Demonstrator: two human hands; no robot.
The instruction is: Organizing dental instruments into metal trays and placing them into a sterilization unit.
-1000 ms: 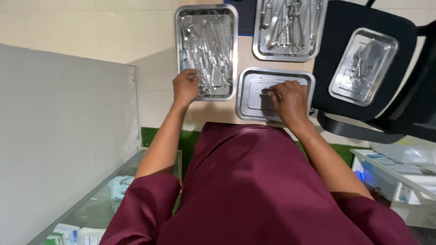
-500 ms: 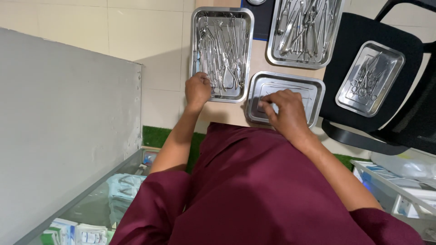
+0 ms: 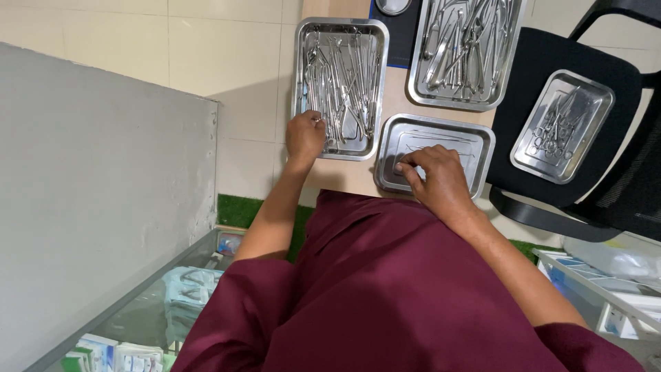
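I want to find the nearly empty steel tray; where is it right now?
In the head view the nearly empty tray sits on the table just right of centre, under the right hand, beside the full instrument tray that the left hand touches.

Polished steel trays (image 3: pixel 340 148) and glinting metal instruments (image 3: pixel 344 83) on a smooth, matt wooden tabletop (image 3: pixel 396 96); matt maroon cloth sleeves (image 3: pixel 248 310); black fabric chair (image 3: pixel 537 62).

small flat packs (image 3: pixel 113 355), white with blue and green edging, stand in a row at seven o'clock, under a glass top (image 3: pixel 148 293). pale teal wrapped bundles (image 3: pixel 189 293) lie just above them, under the same glass. at four o'clock a white box (image 3: pixel 620 320) with blue trim sits on a rack.
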